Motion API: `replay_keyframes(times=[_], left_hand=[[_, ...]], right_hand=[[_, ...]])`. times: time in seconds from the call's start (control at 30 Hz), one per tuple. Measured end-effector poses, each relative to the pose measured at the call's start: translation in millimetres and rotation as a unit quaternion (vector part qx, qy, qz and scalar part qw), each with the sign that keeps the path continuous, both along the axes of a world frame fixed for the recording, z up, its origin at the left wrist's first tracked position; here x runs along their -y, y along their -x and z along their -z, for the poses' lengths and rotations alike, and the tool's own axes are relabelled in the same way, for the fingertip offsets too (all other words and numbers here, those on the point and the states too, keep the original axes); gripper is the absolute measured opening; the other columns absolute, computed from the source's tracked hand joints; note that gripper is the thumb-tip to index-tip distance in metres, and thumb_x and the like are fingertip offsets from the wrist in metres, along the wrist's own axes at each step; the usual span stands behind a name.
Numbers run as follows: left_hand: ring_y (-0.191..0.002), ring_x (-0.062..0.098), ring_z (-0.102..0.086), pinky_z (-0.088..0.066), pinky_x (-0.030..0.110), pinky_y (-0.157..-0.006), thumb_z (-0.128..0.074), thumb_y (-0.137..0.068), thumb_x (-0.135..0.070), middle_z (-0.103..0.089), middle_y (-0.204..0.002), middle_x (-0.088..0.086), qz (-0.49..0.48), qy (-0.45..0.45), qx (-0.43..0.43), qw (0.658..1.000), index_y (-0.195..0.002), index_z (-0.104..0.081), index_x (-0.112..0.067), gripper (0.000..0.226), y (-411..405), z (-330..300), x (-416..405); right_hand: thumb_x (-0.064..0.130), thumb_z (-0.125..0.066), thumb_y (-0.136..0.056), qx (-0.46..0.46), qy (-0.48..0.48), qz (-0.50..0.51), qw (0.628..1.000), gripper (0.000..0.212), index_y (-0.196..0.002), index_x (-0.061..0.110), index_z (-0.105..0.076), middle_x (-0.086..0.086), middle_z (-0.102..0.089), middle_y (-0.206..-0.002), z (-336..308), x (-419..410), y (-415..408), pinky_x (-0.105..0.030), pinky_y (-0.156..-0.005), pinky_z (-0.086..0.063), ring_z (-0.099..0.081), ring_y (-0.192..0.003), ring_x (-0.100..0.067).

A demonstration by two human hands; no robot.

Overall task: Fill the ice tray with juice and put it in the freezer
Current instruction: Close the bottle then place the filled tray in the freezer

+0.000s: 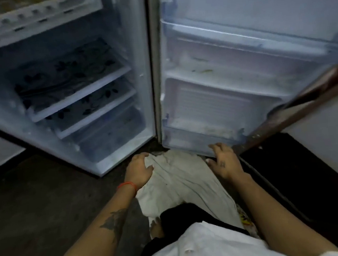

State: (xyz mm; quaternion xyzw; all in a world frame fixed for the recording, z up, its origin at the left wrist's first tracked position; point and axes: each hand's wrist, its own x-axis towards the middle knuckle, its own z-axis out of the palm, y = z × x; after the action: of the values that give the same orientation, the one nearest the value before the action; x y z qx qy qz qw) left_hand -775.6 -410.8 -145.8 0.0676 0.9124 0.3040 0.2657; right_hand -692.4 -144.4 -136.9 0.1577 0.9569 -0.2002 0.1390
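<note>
The fridge point(88, 84) fills the upper left and centre of the frame with its door point(242, 78) swung wide across the upper right; inside the cabinet sit patterned shelves point(71, 75), a clear drawer point(110, 134) below them, and at the top left edge what may be the freezer compartment point(27, 19), though the view there is cut off and blurred; the door bins point(228, 44) hold nothing that I can make out. Across the dark floor point(36, 204) in the lower centre lies a pale cloth point(182, 180), reaching up to the foot of the fridge; the left hand point(140, 168) rests on its upper left edge with fingers loosely spread and bent, and the right hand point(222, 159) hovers or presses at its upper right corner, just beside the bottom of the door, fingers likewise spread; neither pinches anything that I can see.

No ice tray and no juice appear anywhere in the frame, so the filling step looks not yet begun; the moment reads as a side job at the open fridge, probably dealing with the cloth on the floor. The next move calls for finding the tray and the juice, then a level carry up to the freezer.
</note>
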Motion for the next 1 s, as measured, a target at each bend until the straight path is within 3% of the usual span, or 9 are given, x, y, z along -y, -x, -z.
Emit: replay_keyframes(times=[0.2, 0.33, 0.43, 0.5, 0.53, 0.6, 0.73, 0.9, 1.0], left_hand=[[-0.123, 0.032, -0.049, -0.036, 0.031, -0.100, -0.061, -0.088, -0.016, -0.048, -0.137, 0.015, 0.108, -0.036, -0.108, 0.988, -0.134, -0.047, -0.008, 0.048, 6, -41, -116], [-0.132, 0.034, -0.039, -0.035, 0.041, -0.107, -0.062, -0.087, -0.013, -0.034, -0.148, 0.016, 0.119, -0.105, -0.232, 0.960, -0.139, -0.040, -0.009, 0.056, 5, -85, -209], [-0.139, 0.034, -0.029, -0.030, 0.034, -0.109, -0.064, -0.084, -0.011, -0.016, -0.156, 0.018, 0.086, -0.168, -0.350, 0.917, -0.145, -0.032, -0.010, 0.069, 6, -127, -268], [-0.136, 0.032, -0.034, -0.039, 0.034, -0.102, -0.065, -0.079, -0.010, -0.011, -0.158, 0.017, 0.092, -0.165, -0.421, 0.887, -0.148, -0.024, -0.012, 0.080, 12, -151, -295], [-0.127, 0.031, -0.043, -0.046, 0.033, -0.091, -0.066, -0.077, -0.011, -0.010, -0.159, 0.014, 0.096, -0.148, -0.441, 0.880, -0.149, -0.020, -0.014, 0.085, 17, -161, -304], [-0.111, 0.029, -0.053, -0.051, 0.033, -0.074, -0.066, -0.077, -0.015, -0.009, -0.161, 0.009, 0.091, -0.110, -0.449, 0.882, -0.151, -0.016, -0.018, 0.089, 29, -175, -316], [-0.120, 0.034, -0.049, -0.051, 0.044, -0.090, -0.065, -0.084, -0.027, -0.022, -0.156, 0.006, 0.076, -0.089, -0.436, 0.892, -0.146, -0.030, -0.019, 0.071, 38, -179, -321], [-0.119, 0.032, -0.048, -0.049, 0.039, -0.091, -0.058, -0.085, -0.047, -0.019, -0.157, 0.006, 0.070, -0.079, -0.436, 0.894, -0.145, -0.030, -0.019, 0.072, 26, -177, -315], [-0.123, 0.029, -0.045, -0.043, 0.037, -0.092, -0.045, -0.085, -0.064, -0.015, -0.159, 0.002, 0.067, -0.080, -0.425, 0.899, -0.147, -0.027, -0.023, 0.076, 19, -175, -300]], right_hand=[[0.044, -0.044, -0.079, -0.173, -0.025, 0.149, 0.973, 0.062, -0.123, 0.001, -0.056, -0.028, -0.056, -0.120, -54, -91, -36, -0.045, -0.096, -0.042, -0.051, -0.112, -0.044], [0.029, -0.053, -0.086, -0.349, -0.067, 0.178, 0.918, 0.053, -0.130, 0.001, -0.050, -0.028, -0.050, -0.128, -110, -141, -31, -0.042, -0.102, -0.036, -0.047, -0.119, -0.042], [0.016, -0.061, -0.086, -0.441, -0.105, 0.151, 0.878, 0.054, -0.136, 0.003, -0.045, -0.026, -0.042, -0.139, -149, -172, -14, -0.044, -0.108, -0.031, -0.039, -0.129, -0.040], [0.016, -0.060, -0.085, -0.442, -0.140, 0.122, 0.877, 0.061, -0.141, 0.006, -0.038, -0.021, -0.033, -0.148, -169, -192, 1, -0.043, -0.114, -0.022, -0.030, -0.137, -0.038], [0.017, -0.059, -0.085, -0.428, -0.156, 0.107, 0.884, 0.064, -0.144, 0.008, -0.034, -0.018, -0.029, -0.151, -175, -200, 9, -0.043, -0.116, -0.018, -0.025, -0.141, -0.036], [0.016, -0.058, -0.083, -0.406, -0.169, 0.080, 0.895, 0.068, -0.145, 0.008, -0.031, -0.015, -0.028, -0.153, -180, -211, 23, -0.045, -0.117, -0.016, -0.021, -0.142, -0.036], [0.006, -0.056, -0.079, -0.442, -0.138, 0.081, 0.882, 0.054, -0.132, 0.004, -0.047, -0.016, -0.045, -0.140, -178, -211, 30, -0.037, -0.116, -0.018, -0.026, -0.139, -0.040], [0.004, -0.056, -0.079, -0.475, -0.121, 0.101, 0.866, 0.047, -0.126, 0.006, -0.053, -0.014, -0.052, -0.131, -176, -194, 20, -0.019, -0.116, -0.006, -0.026, -0.139, -0.039], [0.010, -0.056, -0.081, -0.474, -0.147, 0.108, 0.862, 0.045, -0.126, 0.010, -0.053, -0.011, -0.052, -0.130, -174, -172, 7, -0.034, -0.118, -0.022, -0.027, -0.138, -0.038]])
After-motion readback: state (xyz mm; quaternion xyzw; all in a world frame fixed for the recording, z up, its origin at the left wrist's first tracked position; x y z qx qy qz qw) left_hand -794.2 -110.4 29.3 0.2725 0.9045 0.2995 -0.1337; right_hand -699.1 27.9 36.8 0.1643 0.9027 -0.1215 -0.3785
